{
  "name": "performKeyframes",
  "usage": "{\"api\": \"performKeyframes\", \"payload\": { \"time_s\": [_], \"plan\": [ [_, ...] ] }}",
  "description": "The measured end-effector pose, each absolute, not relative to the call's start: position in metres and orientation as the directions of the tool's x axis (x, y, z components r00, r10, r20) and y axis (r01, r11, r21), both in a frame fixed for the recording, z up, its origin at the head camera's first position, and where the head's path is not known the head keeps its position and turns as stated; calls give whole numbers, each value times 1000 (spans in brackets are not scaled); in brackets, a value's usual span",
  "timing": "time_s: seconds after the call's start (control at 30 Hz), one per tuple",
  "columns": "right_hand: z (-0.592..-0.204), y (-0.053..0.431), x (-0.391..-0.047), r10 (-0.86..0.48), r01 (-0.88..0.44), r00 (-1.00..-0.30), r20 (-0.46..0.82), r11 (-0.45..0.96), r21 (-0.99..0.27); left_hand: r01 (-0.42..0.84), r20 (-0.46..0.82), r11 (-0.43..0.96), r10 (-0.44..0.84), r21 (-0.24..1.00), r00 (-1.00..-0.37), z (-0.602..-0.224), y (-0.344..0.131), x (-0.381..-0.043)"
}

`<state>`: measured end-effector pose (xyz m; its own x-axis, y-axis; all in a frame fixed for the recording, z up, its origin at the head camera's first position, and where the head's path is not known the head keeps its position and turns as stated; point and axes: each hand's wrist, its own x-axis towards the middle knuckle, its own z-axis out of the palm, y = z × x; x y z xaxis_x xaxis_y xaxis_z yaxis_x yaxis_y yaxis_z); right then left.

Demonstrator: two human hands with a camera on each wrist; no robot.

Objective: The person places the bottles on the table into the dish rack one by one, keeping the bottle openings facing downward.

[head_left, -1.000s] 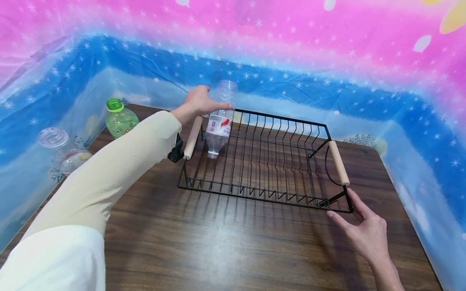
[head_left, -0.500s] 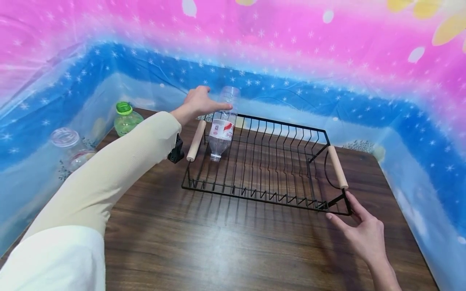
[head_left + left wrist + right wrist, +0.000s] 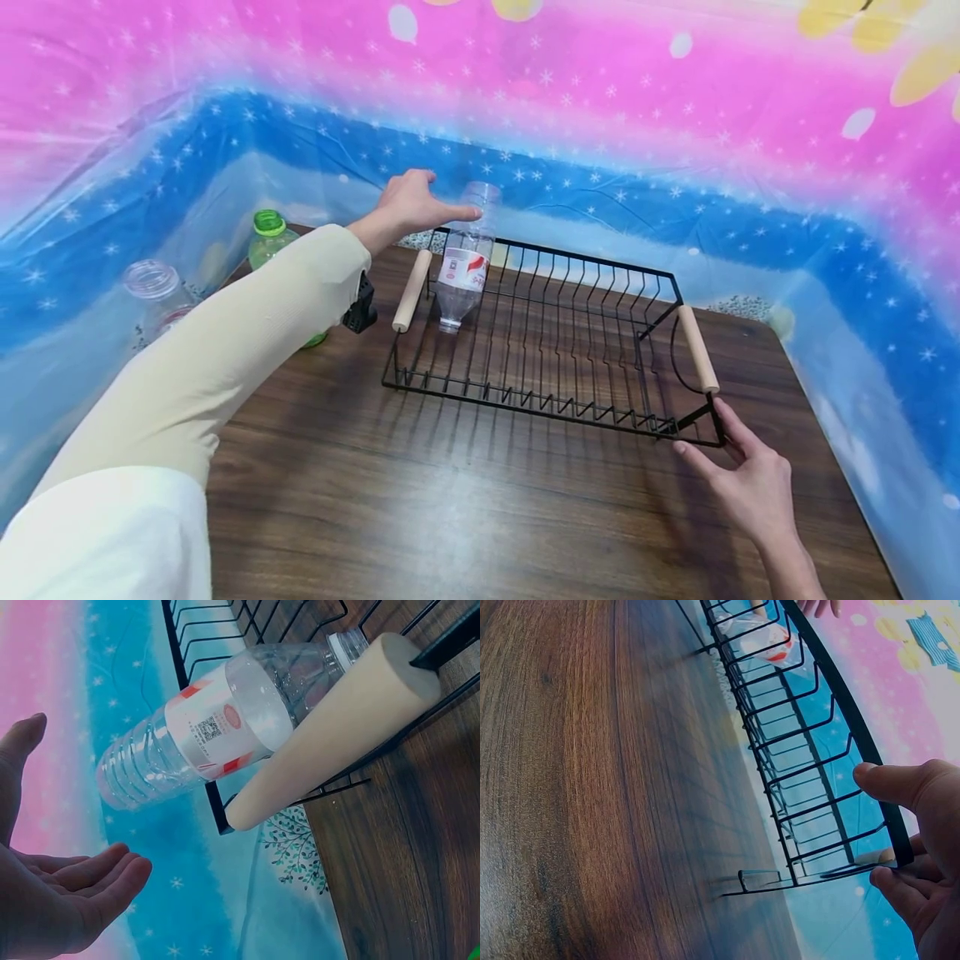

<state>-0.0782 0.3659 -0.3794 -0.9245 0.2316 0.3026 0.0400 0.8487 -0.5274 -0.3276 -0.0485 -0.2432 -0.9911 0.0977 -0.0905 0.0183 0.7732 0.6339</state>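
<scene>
Clear labelled bottle, tilted neck-down in black wire rack, near head-frame centre. Left hand, upper centre: released, just beside bottle. Right hand, lower right: grasping rack corner.

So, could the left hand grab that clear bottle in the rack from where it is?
Most likely yes: the left hand is open beside the bottle's raised base, with nothing visible between them. The wooden handle blocks only the neck end from that side.

left hand: raised, spread | right hand: pinching, seemingly curled
</scene>
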Motion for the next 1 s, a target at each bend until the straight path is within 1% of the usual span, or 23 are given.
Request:
{"api": "performKeyframes", "payload": {
  "time_s": [0.27,0.5,0.73,1.0],
  "plan": [
    [-380,364,-78,232,40,-924,305,850,-526,54,-82,761,140,647,-987,-242,-51,-317],
    [-380,364,-79,238,49,-923,303,853,-520,97,-49,732,176,675,-983,-242,-57,-304],
    [-380,361,-79,256,74,-919,299,859,-507,105,-26,684,179,722,-984,-241,-76,-287],
    [-380,361,-79,261,72,-919,297,850,-522,128,8,667,181,734,-984,-244,-97,-265]
  ]
}}
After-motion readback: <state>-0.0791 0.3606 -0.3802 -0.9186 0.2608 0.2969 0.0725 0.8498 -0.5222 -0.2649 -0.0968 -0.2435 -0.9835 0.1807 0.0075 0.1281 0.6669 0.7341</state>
